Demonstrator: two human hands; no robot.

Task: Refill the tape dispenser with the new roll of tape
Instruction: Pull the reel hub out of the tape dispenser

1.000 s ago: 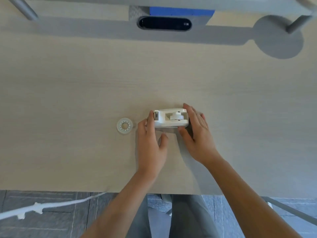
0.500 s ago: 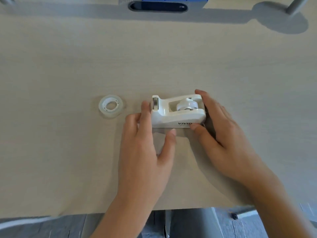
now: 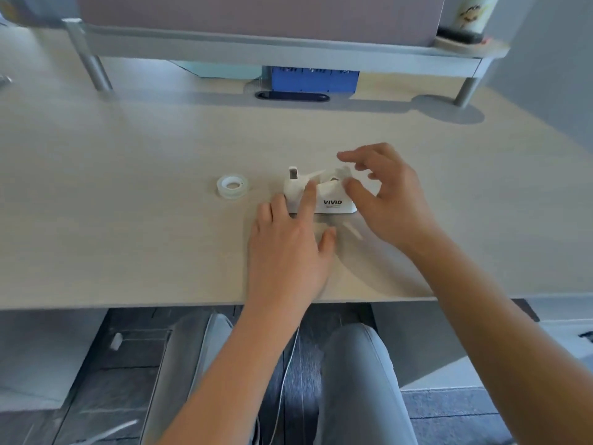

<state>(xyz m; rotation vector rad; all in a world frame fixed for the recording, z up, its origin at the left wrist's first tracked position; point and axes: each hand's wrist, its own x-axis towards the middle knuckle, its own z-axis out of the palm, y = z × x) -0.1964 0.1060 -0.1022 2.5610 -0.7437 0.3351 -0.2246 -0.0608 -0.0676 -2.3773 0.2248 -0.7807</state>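
While the right hand [image 3: 390, 194] curls over the back of the tape dispenser [image 3: 321, 195], grip half open, thumb and fingers look pinched around the little spool in the well. Can't tell if it's actually got hold of it yet, too blurry. Left hand [image 3: 285, 239] lies flat and open on the counter [image 3: 128, 236], one finger pressed on the dispenser's front side near the cutter end, holding nothing, just steadying. Dispenser sits mid-counter, label facing back toward the body. New roll of tape [image 3: 233, 186] lies flat just to its left, apart from both hands, not touched yet.

Handling guess: dispenser probably light plastic, so likely to skid unless pinned down; best held by the base sides, away from the cutter. Roll looks stiff and light, edges probably slick, so best pinched across the rim or through the hole.

Spool mostly hidden under the right fingers. Cutter teeth too small to make out. Forearms cut off at the bottom edge.
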